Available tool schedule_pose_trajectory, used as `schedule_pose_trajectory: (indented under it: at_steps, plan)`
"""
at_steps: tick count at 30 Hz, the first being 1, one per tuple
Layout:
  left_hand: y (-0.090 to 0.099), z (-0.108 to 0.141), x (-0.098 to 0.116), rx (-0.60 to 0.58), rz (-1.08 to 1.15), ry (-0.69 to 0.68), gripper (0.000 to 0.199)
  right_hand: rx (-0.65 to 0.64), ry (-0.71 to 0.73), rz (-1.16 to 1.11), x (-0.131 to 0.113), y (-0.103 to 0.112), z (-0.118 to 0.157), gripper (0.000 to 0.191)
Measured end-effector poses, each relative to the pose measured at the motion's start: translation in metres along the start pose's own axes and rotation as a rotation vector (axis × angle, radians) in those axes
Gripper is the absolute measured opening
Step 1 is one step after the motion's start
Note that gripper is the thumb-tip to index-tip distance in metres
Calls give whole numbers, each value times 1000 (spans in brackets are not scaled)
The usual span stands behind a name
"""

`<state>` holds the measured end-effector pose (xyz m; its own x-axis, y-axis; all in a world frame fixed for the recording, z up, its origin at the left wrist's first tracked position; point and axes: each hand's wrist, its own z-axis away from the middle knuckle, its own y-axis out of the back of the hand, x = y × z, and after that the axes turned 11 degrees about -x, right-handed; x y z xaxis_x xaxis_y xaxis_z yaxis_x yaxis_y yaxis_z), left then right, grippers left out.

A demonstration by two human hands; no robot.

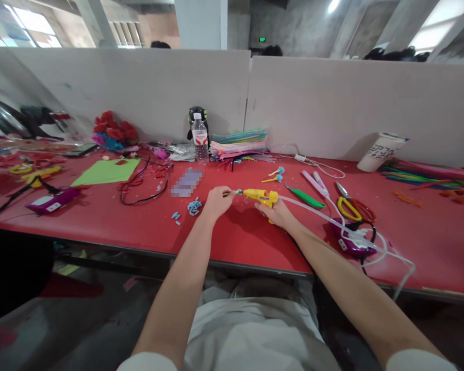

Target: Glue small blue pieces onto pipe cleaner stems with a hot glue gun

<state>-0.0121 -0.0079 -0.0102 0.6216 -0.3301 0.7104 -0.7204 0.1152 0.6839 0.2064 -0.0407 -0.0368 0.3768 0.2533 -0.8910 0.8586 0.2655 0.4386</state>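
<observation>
My right hand [279, 212] is wrapped round the handle of a yellow hot glue gun [260, 196], its nozzle pointing left. A long translucent glue stick [309, 207] trails from the gun's back end. My left hand [218, 199] pinches a thin yellow stem [235, 192] with a small blue piece [239, 192] at its tip, right at the nozzle. Whether nozzle and piece touch, I cannot tell. Several short light-blue pieces [194, 207] lie left of my left hand. Beyond the gun rest two yellow stems with blue tops [279, 178].
To the right lie a green-handled tool [307, 198], a pink-and-white tool [315, 183], scissors [350, 208] and a purple power strip [353, 242] with cables. At the back stand a water bottle [200, 141], pipe cleaners [239, 144] and a paper cup [381, 152].
</observation>
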Motion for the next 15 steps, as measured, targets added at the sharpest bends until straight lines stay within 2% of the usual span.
schedule_pose_trajectory:
  at_steps: [5,15]
  plan:
    - [-1,-1,-3,-1,12,-1,28,-7,50,33,-1,1,0,20]
    - [1,0,-1,7,19,23,31,8,4,64,-1,3,1,25]
